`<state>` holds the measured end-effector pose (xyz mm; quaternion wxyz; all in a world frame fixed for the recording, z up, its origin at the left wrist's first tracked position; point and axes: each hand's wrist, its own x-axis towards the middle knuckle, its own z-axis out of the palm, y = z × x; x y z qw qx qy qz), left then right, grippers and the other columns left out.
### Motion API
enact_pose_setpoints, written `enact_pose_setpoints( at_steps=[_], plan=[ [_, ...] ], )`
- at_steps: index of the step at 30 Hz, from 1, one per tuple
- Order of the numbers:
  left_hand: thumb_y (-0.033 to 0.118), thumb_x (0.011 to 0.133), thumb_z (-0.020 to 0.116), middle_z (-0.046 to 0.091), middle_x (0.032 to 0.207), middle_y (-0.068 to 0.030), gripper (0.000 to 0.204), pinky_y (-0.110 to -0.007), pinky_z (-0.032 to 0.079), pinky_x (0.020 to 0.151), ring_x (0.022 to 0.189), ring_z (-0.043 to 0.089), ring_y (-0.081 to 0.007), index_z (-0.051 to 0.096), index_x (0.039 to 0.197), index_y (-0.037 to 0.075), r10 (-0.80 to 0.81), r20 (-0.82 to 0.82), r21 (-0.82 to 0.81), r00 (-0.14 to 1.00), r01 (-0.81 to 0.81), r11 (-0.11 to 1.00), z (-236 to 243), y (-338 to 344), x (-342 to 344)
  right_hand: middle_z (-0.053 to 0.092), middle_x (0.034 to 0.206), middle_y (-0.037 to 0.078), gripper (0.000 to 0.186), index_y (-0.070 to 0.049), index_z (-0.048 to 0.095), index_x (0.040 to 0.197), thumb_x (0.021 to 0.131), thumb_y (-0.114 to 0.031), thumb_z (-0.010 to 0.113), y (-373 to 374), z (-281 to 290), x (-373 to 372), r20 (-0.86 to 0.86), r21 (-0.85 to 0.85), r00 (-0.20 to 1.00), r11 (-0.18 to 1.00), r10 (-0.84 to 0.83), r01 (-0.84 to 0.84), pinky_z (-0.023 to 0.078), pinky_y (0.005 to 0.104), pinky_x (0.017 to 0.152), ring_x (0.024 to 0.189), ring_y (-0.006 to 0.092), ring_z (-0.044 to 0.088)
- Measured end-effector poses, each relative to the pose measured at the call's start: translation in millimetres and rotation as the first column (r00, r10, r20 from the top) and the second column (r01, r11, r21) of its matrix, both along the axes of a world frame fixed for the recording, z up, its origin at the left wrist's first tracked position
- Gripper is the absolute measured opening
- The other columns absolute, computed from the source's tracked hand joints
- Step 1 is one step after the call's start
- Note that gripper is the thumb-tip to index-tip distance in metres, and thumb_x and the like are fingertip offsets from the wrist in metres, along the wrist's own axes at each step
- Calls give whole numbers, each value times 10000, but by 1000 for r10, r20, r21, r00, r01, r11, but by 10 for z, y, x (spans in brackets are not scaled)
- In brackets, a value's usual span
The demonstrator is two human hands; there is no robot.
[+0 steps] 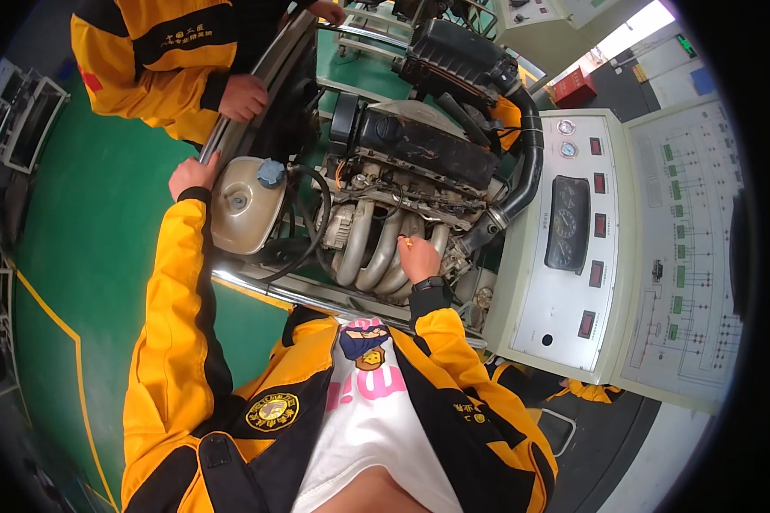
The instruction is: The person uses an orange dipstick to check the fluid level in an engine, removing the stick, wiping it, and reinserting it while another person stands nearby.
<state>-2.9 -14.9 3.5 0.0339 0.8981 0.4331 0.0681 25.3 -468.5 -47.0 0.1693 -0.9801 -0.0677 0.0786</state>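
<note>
My left hand (194, 175) is closed round the metal rail (217, 142) of the engine stand, beside a tan coolant tank (244, 205) with a blue cap (270, 173). My right hand (419, 260), a dark watch at its wrist, reaches over the curved silver intake pipes (385, 248) of the engine. Its fingers are closed, and a small orange bit shows at the fingertips; what it belongs to cannot be made out. Beyond the pipes lies the black engine cover (428, 147).
Across the rail, a co-worker's hand (244, 97) rests on the frame. A black air hose (530, 145) curves along the engine's right side. To the right stands a control panel (565, 316) with gauges, joined to a wiring diagram board (684, 248). The floor (120, 231) is green.
</note>
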Motion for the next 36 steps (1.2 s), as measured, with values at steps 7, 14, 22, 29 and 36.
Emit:
enact_pose_setpoints(
  at_steps=[7,14,22,29,36],
  plan=[
    [661,759,459,652,848,-204,689,-417,503,719,822,636,-348,674,855,13,-31,-19,-2,999,31,1000,-17,31,3,634,754,197,365,-18,654,784,840,-339,491,45,-309,80,-2,13,1000,1000,-22,22,488,455,655,706,380,603],
    [692,764,422,649,877,-210,736,-431,498,731,832,632,-352,670,891,11,-28,-39,-34,999,27,999,-16,54,5,627,736,202,343,-18,651,747,824,-311,489,41,-325,117,2,16,1000,1000,-3,3,483,468,645,686,384,594],
    [616,747,516,478,1328,-37,698,-354,397,964,1194,474,-211,427,1323,232,-74,151,184,986,46,982,-438,169,-90,619,675,186,345,-24,665,679,793,-311,512,20,154,77,-82,39,994,997,75,-72,478,438,603,654,377,591],
    [552,796,507,464,1339,-40,608,-348,384,971,1218,445,-218,463,1302,218,-63,-45,-55,997,60,997,25,-74,-25,613,671,197,361,-24,686,767,803,-343,522,-92,362,-125,-23,49,999,999,25,-24,470,435,568,640,367,589],
    [457,772,535,670,936,-88,353,-416,506,723,817,643,-302,664,967,193,-215,105,221,971,188,957,-446,255,-85,598,643,195,342,-41,683,742,806,-332,515,-21,283,-98,6,159,1000,987,-26,24,467,444,560,616,371,575]
  ],
)
